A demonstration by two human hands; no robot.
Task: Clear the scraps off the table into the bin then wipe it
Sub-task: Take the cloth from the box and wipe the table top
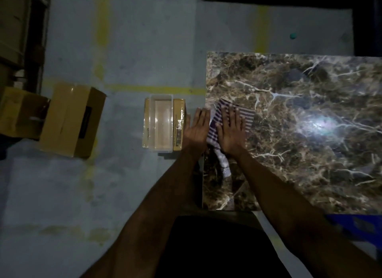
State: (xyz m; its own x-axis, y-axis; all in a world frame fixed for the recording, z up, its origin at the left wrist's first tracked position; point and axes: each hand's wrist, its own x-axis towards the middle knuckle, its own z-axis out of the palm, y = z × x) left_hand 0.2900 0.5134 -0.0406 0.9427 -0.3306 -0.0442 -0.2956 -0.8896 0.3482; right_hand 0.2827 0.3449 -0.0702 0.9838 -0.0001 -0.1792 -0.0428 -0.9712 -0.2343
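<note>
A purple-and-white striped cloth (246,117) lies on the left edge of the brown marble table (299,133). My right hand (230,133) lies flat on the cloth with straight fingers. My left hand (195,127) is flat too, at the table's left edge, its fingers touching the cloth's side. A strip of the cloth trails toward me between my forearms. A clear plastic bin (162,123) stands on the floor just left of the table, on a yellowish box. I see no scraps on the tabletop.
A brown cardboard box (72,120) sits on the floor further left, with more boxes behind it. Yellow lines cross the grey floor. A bright light glare shows on the table's right half. Something blue (355,228) is at the table's near right corner.
</note>
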